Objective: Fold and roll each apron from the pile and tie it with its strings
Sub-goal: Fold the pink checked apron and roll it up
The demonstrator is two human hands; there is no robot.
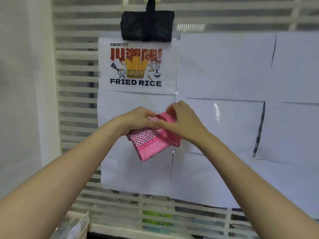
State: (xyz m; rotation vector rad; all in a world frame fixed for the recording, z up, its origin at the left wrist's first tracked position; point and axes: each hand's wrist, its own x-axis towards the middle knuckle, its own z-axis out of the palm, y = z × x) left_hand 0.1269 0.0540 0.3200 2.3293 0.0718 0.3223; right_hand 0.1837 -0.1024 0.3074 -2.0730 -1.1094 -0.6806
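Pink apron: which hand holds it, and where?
Both. The left hand grips the folded pink apron at its upper left; the right hand pinches its pink strap at the top.

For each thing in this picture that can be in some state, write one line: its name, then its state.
Pink apron: folded into a small bundle, held up in the air.
Pink string: partly round the bundle, not seen knotted.
Left hand: grips the bundle's top.
Right hand: pinches the string.
Black cloth: folded, hanging from a hook.
Fried rice poster: flat on the slatted wall.
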